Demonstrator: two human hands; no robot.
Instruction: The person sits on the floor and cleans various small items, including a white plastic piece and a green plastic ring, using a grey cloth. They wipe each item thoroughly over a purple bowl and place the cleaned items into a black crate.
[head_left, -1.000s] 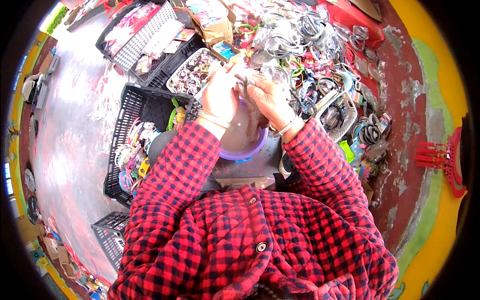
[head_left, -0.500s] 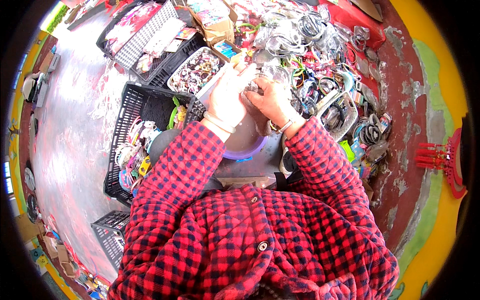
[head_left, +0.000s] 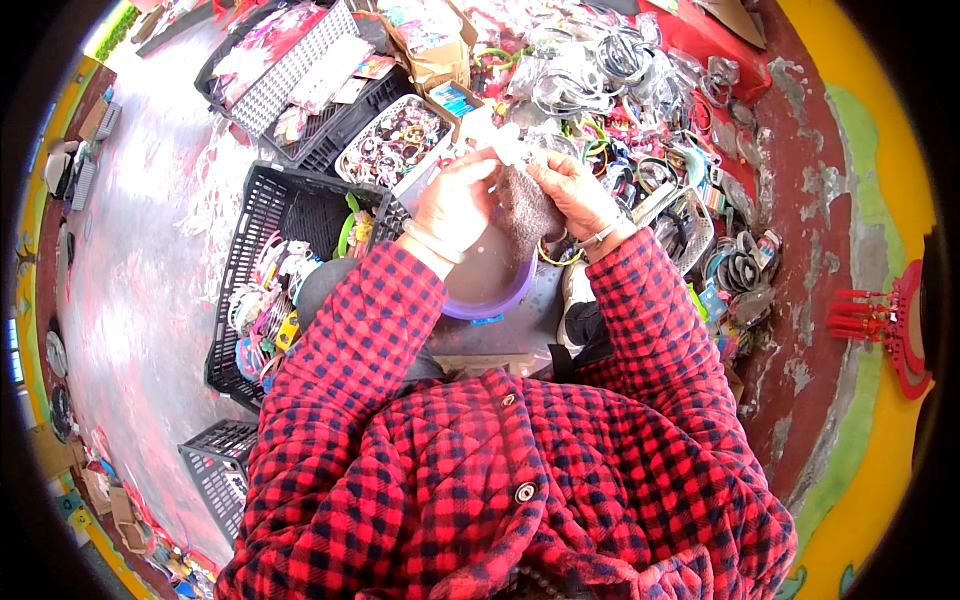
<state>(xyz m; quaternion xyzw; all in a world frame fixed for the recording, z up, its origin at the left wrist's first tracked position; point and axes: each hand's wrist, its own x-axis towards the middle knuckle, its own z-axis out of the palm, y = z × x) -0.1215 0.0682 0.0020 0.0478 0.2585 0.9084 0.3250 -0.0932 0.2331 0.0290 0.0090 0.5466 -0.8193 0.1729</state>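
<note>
**Together, both my hands pinch a small clear packet over the purple bowl**

Right above the purple-rimmed bowl (head_left: 487, 290) on my lap, my left hand (head_left: 455, 205) and right hand (head_left: 575, 195) meet, fingers curled shut on a small clear plastic packet (head_left: 510, 148) pinched between them. A grey-brown fuzzy cloth (head_left: 525, 212) hangs from my grip down into the bowl. I cannot tell what the packet holds. A pale bangle sits on my left wrist, a thin bracelet on my right. Left of the bowl stands a black plastic crate (head_left: 262, 250) with coloured hair bands inside. Beyond the bowl lies a white tray of small trinkets (head_left: 393, 140), and to the right of the bowl spreads a heap of bangles and hair hoops (head_left: 640, 110).
</note>
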